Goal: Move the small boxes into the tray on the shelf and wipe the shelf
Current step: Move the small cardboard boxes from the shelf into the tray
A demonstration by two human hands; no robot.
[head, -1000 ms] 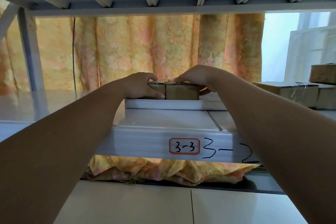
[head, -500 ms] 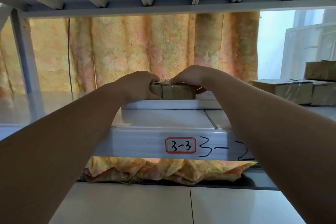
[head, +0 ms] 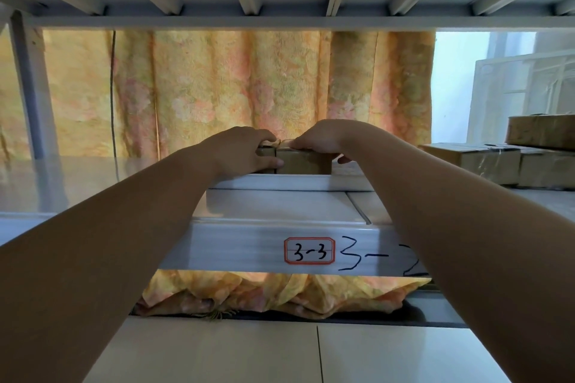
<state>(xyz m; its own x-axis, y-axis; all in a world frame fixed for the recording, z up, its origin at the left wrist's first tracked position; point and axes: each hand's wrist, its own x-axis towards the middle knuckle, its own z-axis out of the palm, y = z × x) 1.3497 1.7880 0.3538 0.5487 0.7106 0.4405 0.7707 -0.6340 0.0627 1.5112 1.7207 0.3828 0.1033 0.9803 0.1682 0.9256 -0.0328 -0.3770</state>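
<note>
The shelf (head: pixel 273 205) front edge carries a label (head: pixel 309 250) marked 3-3. Beyond it, the white tray (head: pixel 292 182) holds two small boxes side by side. The left hand (head: pixel 241 149) grip is closed on the left box (head: pixel 267 153); the right hand (head: pixel 323 138) grip is closed over the right box (head: pixel 303 162).

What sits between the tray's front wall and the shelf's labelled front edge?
In the head view, nothing: only bare white shelf surface with a panel seam lies between the tray wall and the front edge carrying the 3-3 label.
</note>
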